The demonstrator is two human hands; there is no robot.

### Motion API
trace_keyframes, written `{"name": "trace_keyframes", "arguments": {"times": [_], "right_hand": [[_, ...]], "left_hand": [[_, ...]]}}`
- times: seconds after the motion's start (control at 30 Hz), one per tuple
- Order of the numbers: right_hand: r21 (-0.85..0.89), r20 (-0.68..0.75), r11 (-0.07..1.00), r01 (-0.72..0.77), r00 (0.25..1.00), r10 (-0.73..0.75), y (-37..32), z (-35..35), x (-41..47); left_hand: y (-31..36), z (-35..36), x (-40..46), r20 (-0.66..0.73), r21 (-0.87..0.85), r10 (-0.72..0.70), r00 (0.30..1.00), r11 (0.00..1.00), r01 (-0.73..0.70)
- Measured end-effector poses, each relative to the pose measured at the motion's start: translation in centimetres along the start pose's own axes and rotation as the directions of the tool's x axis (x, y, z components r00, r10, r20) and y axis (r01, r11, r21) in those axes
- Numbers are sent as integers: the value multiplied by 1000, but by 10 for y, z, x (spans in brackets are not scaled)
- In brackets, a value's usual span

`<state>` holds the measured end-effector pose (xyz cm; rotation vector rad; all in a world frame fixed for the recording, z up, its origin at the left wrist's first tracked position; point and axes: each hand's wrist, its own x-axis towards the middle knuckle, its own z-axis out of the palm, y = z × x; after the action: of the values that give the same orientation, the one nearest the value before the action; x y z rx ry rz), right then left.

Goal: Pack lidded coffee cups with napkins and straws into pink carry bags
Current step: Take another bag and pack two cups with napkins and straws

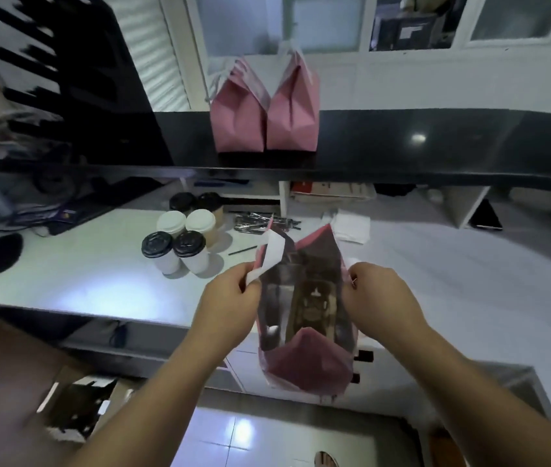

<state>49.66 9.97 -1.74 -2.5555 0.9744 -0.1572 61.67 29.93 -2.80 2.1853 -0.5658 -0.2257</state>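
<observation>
I hold a pink carry bag (306,369) open in front of me, off the front edge of the white counter (99,264). My left hand (230,301) pinches its left rim by a white handle strip (269,257). My right hand (377,294) pinches the right rim. Looking down into the bag, I see a dark-lidded cup (314,305). Several lidded coffee cups (183,230), some with black lids and some with white, stand grouped on the counter to the left. Wrapped straws (264,222) and white napkins (351,225) lie behind the bag.
Two closed pink bags (264,112) stand side by side on the black upper ledge (402,146). A dark rack rises at far left. An open cardboard box (75,409) sits on the floor at lower left. Cables and clutter lie at the counter's left end.
</observation>
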Motion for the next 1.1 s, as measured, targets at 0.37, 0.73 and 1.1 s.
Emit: {"name": "trace_keyframes", "arguments": {"times": [0.37, 0.73, 1.1], "right_hand": [[6, 70, 998, 70, 995, -70, -54, 40, 112], [-58, 57, 990, -125, 990, 128, -121, 87, 159], [-64, 59, 994, -91, 994, 95, -127, 84, 169]], "left_hand": [[-39, -20, 113, -41, 79, -76, 996, 994, 79], [-94, -47, 204, 167, 80, 7, 986, 997, -20], [-108, -62, 222, 292, -31, -42, 955, 998, 53]]}}
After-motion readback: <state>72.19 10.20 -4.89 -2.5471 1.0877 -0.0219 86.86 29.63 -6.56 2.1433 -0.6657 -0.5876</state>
